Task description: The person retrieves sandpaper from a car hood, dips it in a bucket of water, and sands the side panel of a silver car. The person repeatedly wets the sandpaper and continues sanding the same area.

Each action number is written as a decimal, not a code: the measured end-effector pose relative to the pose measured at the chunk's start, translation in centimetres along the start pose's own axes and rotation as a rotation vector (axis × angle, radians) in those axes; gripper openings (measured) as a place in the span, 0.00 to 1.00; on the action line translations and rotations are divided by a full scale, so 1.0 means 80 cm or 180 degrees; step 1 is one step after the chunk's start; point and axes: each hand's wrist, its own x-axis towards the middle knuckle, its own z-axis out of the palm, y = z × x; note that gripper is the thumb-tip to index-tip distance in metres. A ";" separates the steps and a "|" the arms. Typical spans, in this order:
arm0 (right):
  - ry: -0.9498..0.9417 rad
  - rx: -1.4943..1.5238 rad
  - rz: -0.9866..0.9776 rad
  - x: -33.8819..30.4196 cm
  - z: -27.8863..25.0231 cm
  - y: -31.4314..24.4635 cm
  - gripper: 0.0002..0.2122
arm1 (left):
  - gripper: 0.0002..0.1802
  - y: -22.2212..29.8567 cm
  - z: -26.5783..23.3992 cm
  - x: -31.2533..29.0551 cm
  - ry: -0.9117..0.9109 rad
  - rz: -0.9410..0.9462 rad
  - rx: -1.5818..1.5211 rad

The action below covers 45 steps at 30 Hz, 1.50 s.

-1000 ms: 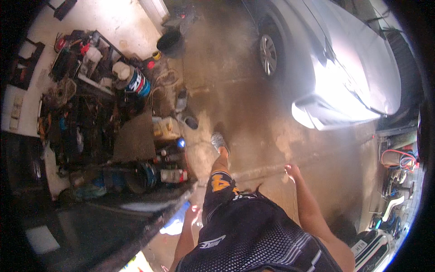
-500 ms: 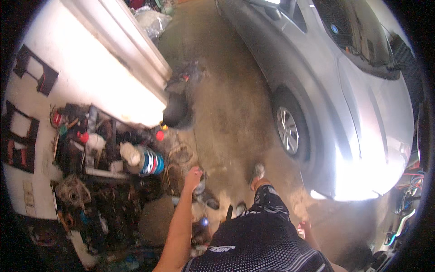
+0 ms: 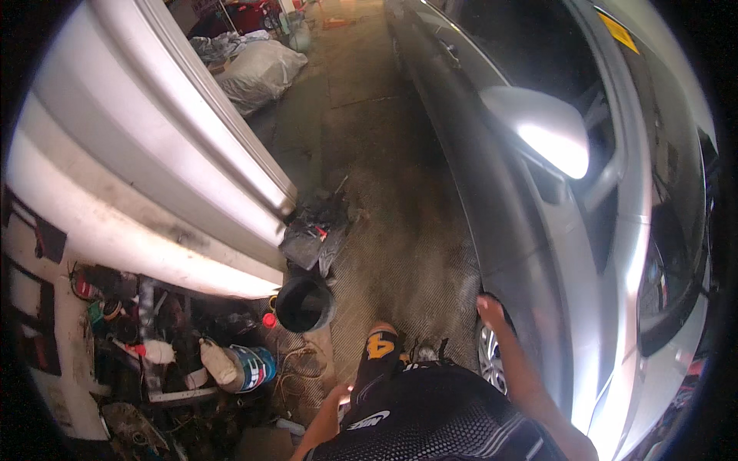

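Silver car (image 3: 553, 253) filled the right of the head view, its side mirror (image 3: 546, 134) catching glare, a front wheel (image 3: 490, 357) showing low beside the person's leg. Right hand (image 3: 490, 310) was raised next to the car's flank, just above the wheel, fingers loosely spread and holding nothing; whether it touched the panel could not be told. Left hand (image 3: 338, 397) hung low by the hip, near the shorts (image 3: 430, 415), partly washed out by light, so its grip could not be made out; nothing showed in it. Concrete floor (image 3: 400, 230) ran between the car and a white corrugated door (image 3: 154, 154) on the left. At the door's foot lay a crumpled dark bag (image 3: 315, 230), and just below it stood a black bucket (image 3: 304, 303), mouth up, with a small red cap (image 3: 269, 320) beside it. Further left sat a cluttered heap of tools and parts (image 3: 154, 346), among them a blue-and-white can (image 3: 252, 367) lying on its side and a coil of wire (image 3: 296, 369) next to it. Far up the floor lay a pale sack (image 3: 257, 73).
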 end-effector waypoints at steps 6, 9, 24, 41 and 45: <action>0.0539 0.1404 0.0011 0.361 -0.189 -0.185 0.17 | 0.25 0.041 -0.134 0.083 -0.0237 -0.0803 -0.0690; 0.0362 0.1222 0.0528 0.442 -0.163 -0.160 0.16 | 0.24 0.067 -0.290 0.198 -0.0432 -0.0776 -0.0307; -0.2312 0.0654 0.2753 0.661 -0.084 -0.117 0.16 | 0.21 0.592 -1.213 0.654 0.2435 0.0991 -0.0831; 0.0526 0.2083 0.0101 2.041 -0.438 -0.460 0.17 | 0.13 0.569 -1.478 0.989 -0.0139 -0.1123 -0.1069; -0.0097 0.1673 0.0717 2.092 -0.355 -0.362 0.11 | 0.17 0.613 -1.712 1.196 0.0361 -0.0517 -0.0458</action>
